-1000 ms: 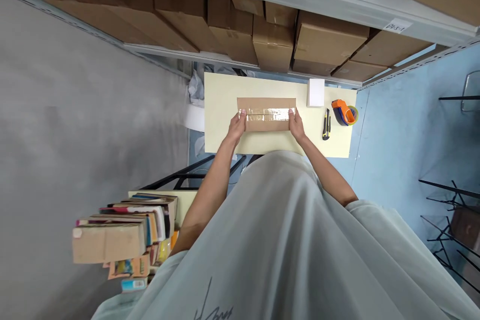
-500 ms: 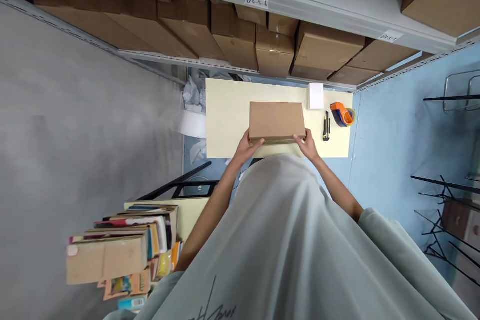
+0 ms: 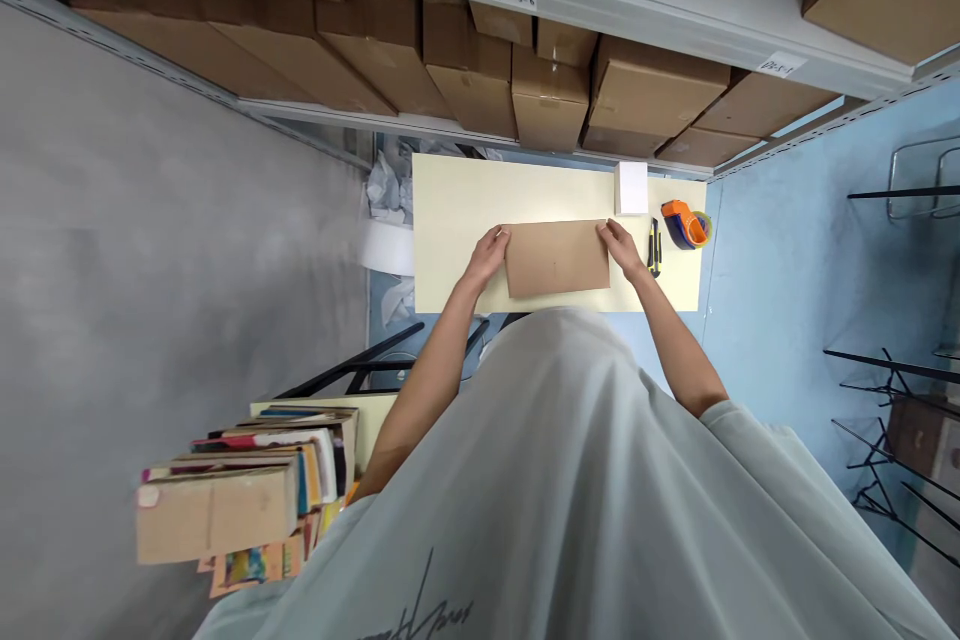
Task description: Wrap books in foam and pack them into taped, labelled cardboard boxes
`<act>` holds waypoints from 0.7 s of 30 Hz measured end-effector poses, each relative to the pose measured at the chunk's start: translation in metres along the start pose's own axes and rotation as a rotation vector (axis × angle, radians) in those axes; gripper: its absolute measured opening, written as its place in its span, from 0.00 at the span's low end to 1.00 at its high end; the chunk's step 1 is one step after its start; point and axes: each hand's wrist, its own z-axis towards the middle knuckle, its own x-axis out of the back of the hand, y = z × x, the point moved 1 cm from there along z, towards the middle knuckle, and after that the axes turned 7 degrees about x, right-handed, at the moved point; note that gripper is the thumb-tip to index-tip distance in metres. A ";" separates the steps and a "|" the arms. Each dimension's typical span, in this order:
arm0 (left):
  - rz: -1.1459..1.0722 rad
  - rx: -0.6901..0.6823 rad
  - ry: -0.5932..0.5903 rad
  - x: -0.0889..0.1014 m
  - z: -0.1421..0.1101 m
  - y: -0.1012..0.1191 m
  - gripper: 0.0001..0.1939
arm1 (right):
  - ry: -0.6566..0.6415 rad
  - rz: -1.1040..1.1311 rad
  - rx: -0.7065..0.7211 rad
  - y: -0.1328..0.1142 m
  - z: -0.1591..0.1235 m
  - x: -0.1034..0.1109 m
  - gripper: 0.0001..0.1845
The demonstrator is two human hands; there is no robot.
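Observation:
A brown cardboard box (image 3: 557, 262) is over the pale yellow table (image 3: 450, 210), with one broad face towards me. My left hand (image 3: 487, 255) is closed on its far left corner, fingertips at the edge. At the far right corner my right hand (image 3: 621, 248) grips it in the same way. Whether the box rests on the table or is lifted slightly, I cannot tell. Just right of my right hand lies a black and yellow utility knife (image 3: 655, 247). Beyond it sits an orange and blue tape dispenser (image 3: 685, 225).
A small white box (image 3: 631, 188) stands at the table's back right. Behind the table, a shelf rack (image 3: 645, 30) holds several cardboard boxes (image 3: 551, 105). Crumpled white paper (image 3: 382, 185) is left of the table, and piled books (image 3: 247, 490) are at lower left.
Both hands have moved from the box's near corners to its far corners. The box has turned and come slightly nearer me, so a different view of its faces shows.

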 end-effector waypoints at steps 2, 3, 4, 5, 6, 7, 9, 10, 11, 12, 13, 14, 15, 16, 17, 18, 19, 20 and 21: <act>0.046 0.013 -0.027 0.000 -0.004 0.019 0.34 | -0.062 -0.003 0.029 -0.014 0.002 0.000 0.47; 0.066 0.014 -0.021 0.000 -0.009 0.027 0.34 | -0.070 -0.008 0.051 -0.019 0.000 0.001 0.46; 0.073 -0.001 0.005 0.000 -0.014 0.034 0.34 | -0.057 -0.007 0.079 -0.024 -0.004 0.002 0.45; 0.070 -0.025 0.037 0.000 -0.020 0.039 0.34 | -0.027 0.002 0.108 -0.028 -0.009 0.003 0.45; 0.056 -0.053 0.067 0.001 -0.026 0.043 0.34 | 0.007 0.018 0.138 -0.030 -0.015 0.005 0.45; 0.034 -0.080 0.095 0.001 -0.032 0.044 0.34 | 0.036 0.037 0.165 -0.031 -0.022 0.007 0.45; -0.022 -0.112 0.131 0.003 -0.040 0.042 0.34 | 0.081 0.076 0.208 -0.028 -0.035 0.011 0.45; -0.050 -0.117 0.137 0.003 -0.043 0.038 0.35 | 0.095 0.090 0.230 -0.024 -0.042 0.012 0.45; -0.076 -0.120 0.134 0.003 -0.046 0.033 0.36 | 0.105 0.101 0.250 -0.020 -0.048 0.013 0.44; -0.097 -0.122 0.122 0.002 -0.047 0.027 0.38 | 0.111 0.111 0.262 -0.014 -0.054 0.014 0.43; -0.113 -0.123 0.104 0.001 -0.049 0.020 0.38 | 0.115 0.117 0.259 -0.007 -0.059 0.014 0.42; -0.125 -0.124 0.085 0.000 -0.050 0.013 0.38 | 0.114 0.118 0.242 0.000 -0.063 0.014 0.42; -0.134 -0.122 0.070 -0.002 -0.051 0.006 0.37 | 0.107 0.115 0.216 0.007 -0.067 0.014 0.43; -0.140 -0.117 0.059 -0.003 -0.052 0.000 0.36 | 0.096 0.108 0.191 0.013 -0.069 0.014 0.42; -0.142 -0.108 0.053 -0.004 -0.052 -0.005 0.35 | 0.084 0.099 0.174 0.017 -0.070 0.015 0.42; -0.139 -0.097 0.050 -0.004 -0.052 -0.009 0.34 | 0.070 0.087 0.164 0.021 -0.071 0.016 0.41; -0.131 -0.084 0.046 -0.004 -0.051 -0.011 0.33 | 0.053 0.073 0.158 0.022 -0.070 0.018 0.40; -0.120 -0.069 0.038 -0.004 -0.050 -0.011 0.34 | 0.033 0.057 0.154 0.022 -0.068 0.020 0.39; -0.109 -0.052 0.026 -0.003 -0.047 -0.009 0.34 | 0.013 0.040 0.145 0.021 -0.065 0.022 0.39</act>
